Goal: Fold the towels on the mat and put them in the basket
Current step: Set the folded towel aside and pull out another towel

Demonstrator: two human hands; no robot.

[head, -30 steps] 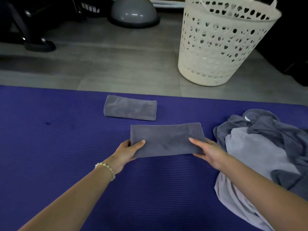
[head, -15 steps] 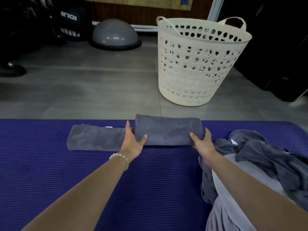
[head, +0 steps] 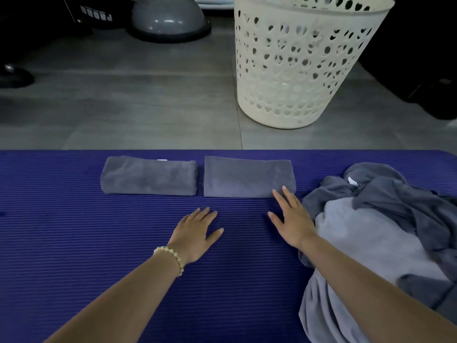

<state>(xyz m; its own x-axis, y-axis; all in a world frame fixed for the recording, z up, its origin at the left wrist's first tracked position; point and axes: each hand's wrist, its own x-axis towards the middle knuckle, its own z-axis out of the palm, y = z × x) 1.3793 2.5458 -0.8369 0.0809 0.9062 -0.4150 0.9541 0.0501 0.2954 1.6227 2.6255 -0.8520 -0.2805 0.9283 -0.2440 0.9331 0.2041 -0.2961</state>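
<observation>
Purple foam: the mat (head: 74,243) fills the near view. On its right side lies the pile (head: 371,243) of unfolded grey towels, loosely heaped. The basket (head: 291,70) stands on the floor (head: 123,107) beyond the mat's far edge, well apart from both hands. Two folded towels sit side by side near that far edge, the left towel (head: 148,175) and the right towel (head: 247,177), almost touching. The right hand (head: 293,219) lies flat, its fingers (head: 284,196) straight and spread, with the tips on the near right corner of the right towel, gripping nothing. The left hand (head: 195,233) rests palm down on bare mat just short of the towels, fingers straight, also empty.

The step looks to be starting another towel. It would be best to lift only one off the pile by two corners and lay it flat on the bare mat. Line up the edges before creasing, and fold it to match the two already done, so all stack neatly in the basket.
</observation>
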